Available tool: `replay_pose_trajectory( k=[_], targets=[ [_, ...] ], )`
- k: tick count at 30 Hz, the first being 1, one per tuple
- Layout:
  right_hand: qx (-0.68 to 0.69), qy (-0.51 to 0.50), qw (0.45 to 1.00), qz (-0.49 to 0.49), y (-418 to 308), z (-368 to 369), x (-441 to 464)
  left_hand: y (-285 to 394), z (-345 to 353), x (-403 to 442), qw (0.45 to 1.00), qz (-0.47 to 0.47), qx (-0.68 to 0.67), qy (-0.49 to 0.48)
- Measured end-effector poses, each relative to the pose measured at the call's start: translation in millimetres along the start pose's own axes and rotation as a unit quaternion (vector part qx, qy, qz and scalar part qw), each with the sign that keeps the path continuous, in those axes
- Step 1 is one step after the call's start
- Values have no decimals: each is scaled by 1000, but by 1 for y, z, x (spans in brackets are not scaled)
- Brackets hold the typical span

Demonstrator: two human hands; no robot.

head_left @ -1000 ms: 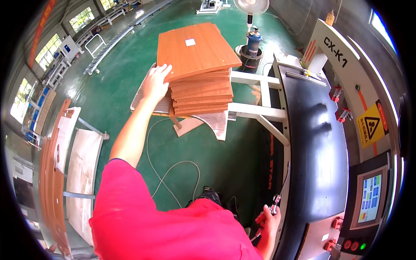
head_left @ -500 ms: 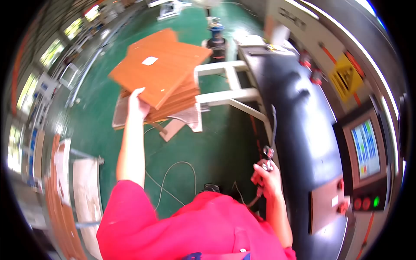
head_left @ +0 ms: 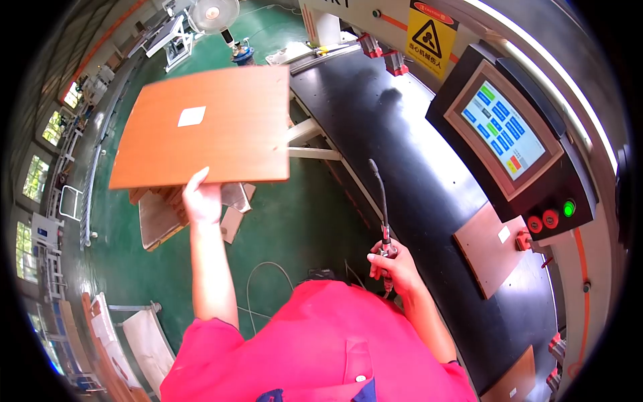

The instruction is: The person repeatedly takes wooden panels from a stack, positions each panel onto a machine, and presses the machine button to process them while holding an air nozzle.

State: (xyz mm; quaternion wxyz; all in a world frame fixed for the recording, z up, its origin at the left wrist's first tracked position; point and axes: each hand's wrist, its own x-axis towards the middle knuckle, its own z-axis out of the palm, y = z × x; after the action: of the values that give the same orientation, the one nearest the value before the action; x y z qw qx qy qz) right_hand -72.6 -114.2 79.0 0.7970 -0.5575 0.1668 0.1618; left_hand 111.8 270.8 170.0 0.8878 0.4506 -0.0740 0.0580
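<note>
My left hand grips the near edge of an orange-brown wood panel that bears a white label. The panel is raised and tilted above a stack of similar panels, most of which it hides. Close to my body, my right hand is closed around an air blow gun. Its thin dark nozzle points up and away from me, beside the edge of a black machine bed.
A brown panel lies on the bed under a control screen, and another panel sits nearer. A yellow warning sign marks the machine beam. Long boards stand at lower left. A thin hose loops on the green floor.
My left hand has lifted and swung the panel off the stack, so it now faces me more squarely. The view has turned right towards the machine. The blow gun stays in my right hand.
</note>
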Motion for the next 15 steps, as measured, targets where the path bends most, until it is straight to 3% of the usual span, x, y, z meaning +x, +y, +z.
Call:
replay_pose_trajectory(
  k=[3,7,12,15],
  targets=[
    [7,37,999,-17,8,-11,-13,-46,50,16,1000,5,-14,20],
    [8,192,981,40,35,-37,-17,-127,69,38,997,-56,-59,11],
    [7,273,959,73,57,-70,-1,-209,94,42,983,-162,-89,9],
    [12,282,954,100,48,-76,8,-275,75,51,972,-217,-91,24]
  ],
)
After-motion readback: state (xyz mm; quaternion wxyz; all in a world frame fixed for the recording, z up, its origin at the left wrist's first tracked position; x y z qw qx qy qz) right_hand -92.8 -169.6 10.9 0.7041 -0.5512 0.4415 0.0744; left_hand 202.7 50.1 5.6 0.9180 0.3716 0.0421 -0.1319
